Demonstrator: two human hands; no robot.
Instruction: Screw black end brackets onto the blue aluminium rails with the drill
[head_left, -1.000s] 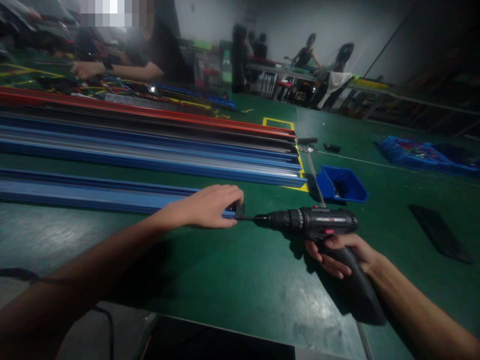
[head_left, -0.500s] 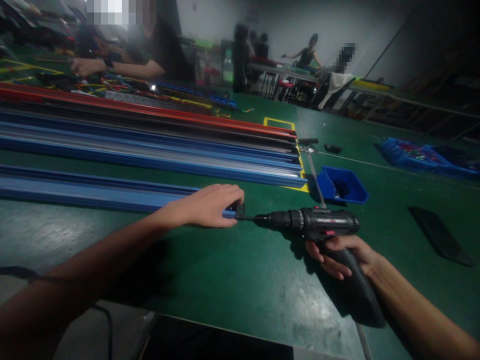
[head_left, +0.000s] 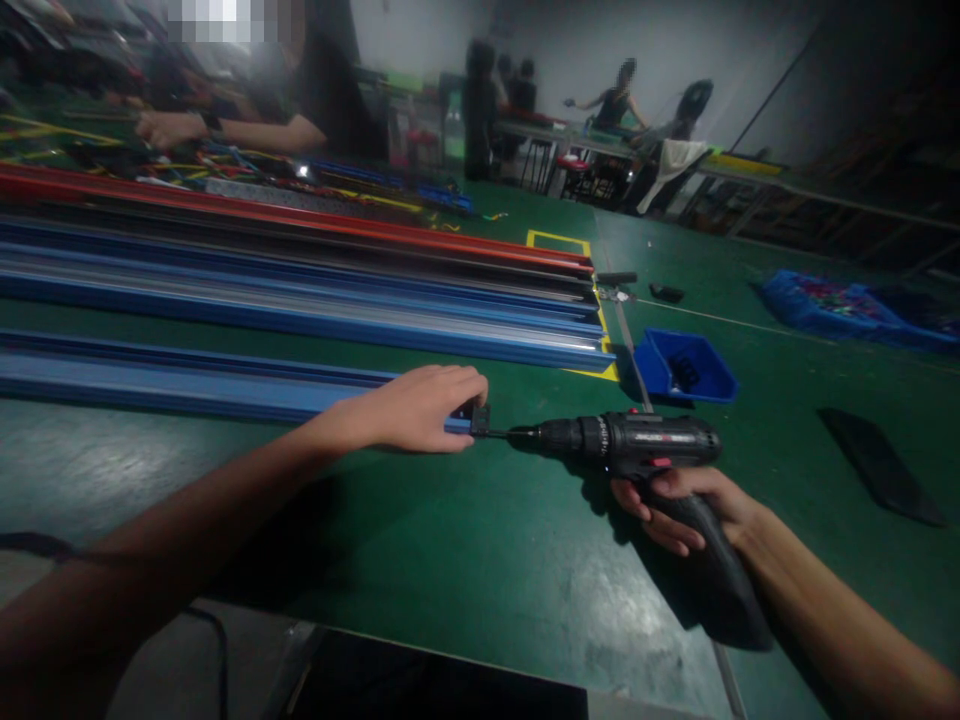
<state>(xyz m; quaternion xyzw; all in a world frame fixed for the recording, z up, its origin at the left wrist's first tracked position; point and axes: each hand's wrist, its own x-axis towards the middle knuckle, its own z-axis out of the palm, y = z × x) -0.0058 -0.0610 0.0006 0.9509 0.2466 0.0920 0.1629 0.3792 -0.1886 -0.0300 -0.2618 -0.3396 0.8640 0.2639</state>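
My left hand grips the right end of a long blue metal rail that lies on the green table, fingers curled over it beside a small black end piece. My right hand is wrapped round the handle of a black cordless drill. The drill lies level, and its bit tip touches the black end piece at the rail's end.
Several more blue and red rails lie side by side behind. A small blue bin stands just beyond the drill, and a dark flat strip lies to the right. Another person's arm rests at the far left; other people sit at distant tables.
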